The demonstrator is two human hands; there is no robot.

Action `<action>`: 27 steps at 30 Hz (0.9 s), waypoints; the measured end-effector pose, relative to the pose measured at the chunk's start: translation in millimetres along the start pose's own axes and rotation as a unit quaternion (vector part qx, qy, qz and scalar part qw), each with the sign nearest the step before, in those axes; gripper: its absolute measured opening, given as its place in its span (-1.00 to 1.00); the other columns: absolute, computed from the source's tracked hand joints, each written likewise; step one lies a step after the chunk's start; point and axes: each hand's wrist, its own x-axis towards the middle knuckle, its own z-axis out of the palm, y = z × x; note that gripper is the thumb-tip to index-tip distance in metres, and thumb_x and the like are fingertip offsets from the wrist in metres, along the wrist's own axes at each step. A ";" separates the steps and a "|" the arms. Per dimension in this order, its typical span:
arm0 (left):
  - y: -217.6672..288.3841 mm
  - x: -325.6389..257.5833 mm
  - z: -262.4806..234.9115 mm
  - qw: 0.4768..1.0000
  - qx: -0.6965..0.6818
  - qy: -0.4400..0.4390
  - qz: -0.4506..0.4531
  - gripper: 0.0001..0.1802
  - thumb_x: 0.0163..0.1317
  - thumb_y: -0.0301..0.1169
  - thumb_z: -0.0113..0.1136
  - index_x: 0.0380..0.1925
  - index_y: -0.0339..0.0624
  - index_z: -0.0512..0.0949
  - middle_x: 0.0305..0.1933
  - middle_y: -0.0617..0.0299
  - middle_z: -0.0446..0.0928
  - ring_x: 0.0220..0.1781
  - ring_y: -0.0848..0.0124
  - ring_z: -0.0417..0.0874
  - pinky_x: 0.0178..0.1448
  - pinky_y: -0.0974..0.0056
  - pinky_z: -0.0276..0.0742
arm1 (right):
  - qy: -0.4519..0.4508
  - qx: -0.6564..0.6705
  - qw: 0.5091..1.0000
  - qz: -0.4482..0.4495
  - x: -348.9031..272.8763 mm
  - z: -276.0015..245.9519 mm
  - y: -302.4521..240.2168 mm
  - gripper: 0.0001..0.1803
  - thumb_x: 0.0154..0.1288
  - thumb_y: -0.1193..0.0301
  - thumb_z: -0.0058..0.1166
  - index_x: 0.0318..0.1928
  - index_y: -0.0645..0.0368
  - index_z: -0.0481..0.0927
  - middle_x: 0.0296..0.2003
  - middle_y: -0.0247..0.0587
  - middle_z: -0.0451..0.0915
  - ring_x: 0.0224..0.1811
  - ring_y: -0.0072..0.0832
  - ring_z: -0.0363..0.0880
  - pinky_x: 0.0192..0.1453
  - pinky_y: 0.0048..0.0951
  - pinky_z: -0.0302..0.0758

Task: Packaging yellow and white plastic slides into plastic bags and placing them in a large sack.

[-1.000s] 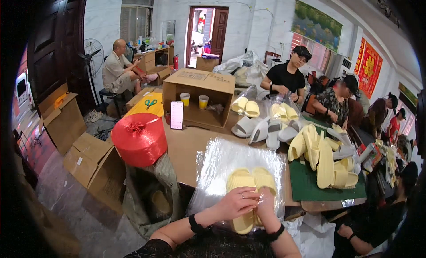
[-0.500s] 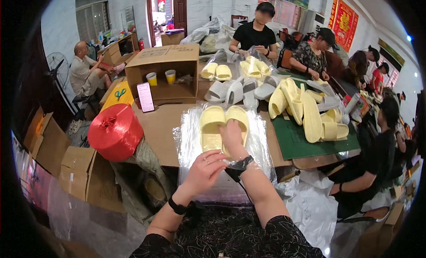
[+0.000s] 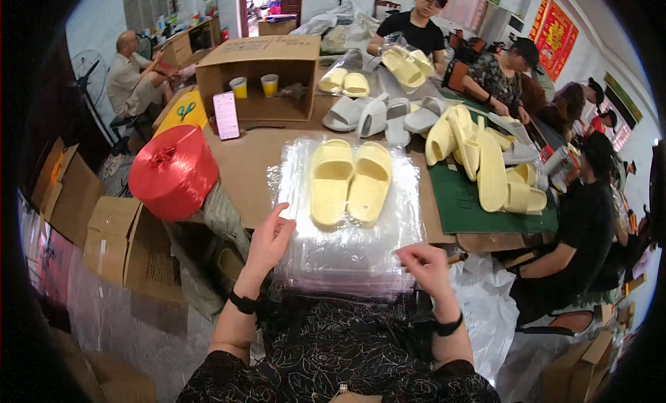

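Observation:
A pair of pale yellow slide slippers (image 3: pixel 349 182) lies side by side, toes away from me, in a clear plastic bag on top of a stack of clear bags (image 3: pixel 326 264). My left hand (image 3: pixel 270 238) is at the left edge of the stack, open, fingers loosely apart, with nothing seen in it. On the other side, my right hand (image 3: pixel 425 266) hovers by the stack's right edge, fingers loosely bent and pointing toward the bags. It looks open and holds nothing I can see. Both hands are apart from the slippers.
A cardboard box (image 3: pixel 258 53) holding two cups stands behind, with a phone (image 3: pixel 226 115) upright against it. Left is a red twine roll (image 3: pixel 173 173). Grey slippers (image 3: pixel 374 117) and loose yellow slippers (image 3: pixel 491 174) lie right, partly on a green mat (image 3: pixel 454 212). Several people work around the table.
My right hand has come out of the slipper and moved right, toward me. My left hand has moved left, off the bag's opening. Across the table, a person has lifted a bagged yellow pair.

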 end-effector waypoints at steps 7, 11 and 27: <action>2.8 4.8 15.2 0.996 0.016 -0.076 -0.054 -0.26 0.27 -0.27 0.29 0.40 -0.18 0.25 -0.37 0.17 0.64 -0.33 0.40 0.64 -0.12 0.28 0.54 | 0.141 -0.094 0.984 0.048 7.5 -26.4 50.8 -0.62 0.38 0.33 0.18 0.11 0.28 0.59 -0.43 -0.37 0.60 -0.43 -0.67 0.44 -0.30 -0.61 0.38; 2.7 -1.2 18.4 0.993 -0.068 -0.087 -0.031 -0.30 0.26 -0.44 0.26 0.39 -0.19 0.25 -0.42 0.27 0.58 -0.37 0.56 0.55 -0.18 0.38 0.49 | 0.069 0.079 0.989 0.105 15.3 -8.1 70.0 -0.38 0.34 0.42 0.16 0.37 0.26 0.32 -0.50 -0.44 0.49 -0.48 -0.68 0.40 -0.35 -0.60 0.37; -22.0 -5.5 0.4 0.984 -0.019 -0.120 0.129 -0.72 0.29 -0.57 0.07 -0.03 -0.25 0.63 -0.16 0.15 0.62 -0.20 0.38 0.64 -0.09 0.32 0.54 | 0.044 0.165 0.984 0.044 8.0 -26.8 86.5 -0.63 0.37 0.64 -0.12 0.15 0.26 0.56 -0.10 -0.34 0.64 -0.23 -0.68 0.52 -0.17 -0.66 0.41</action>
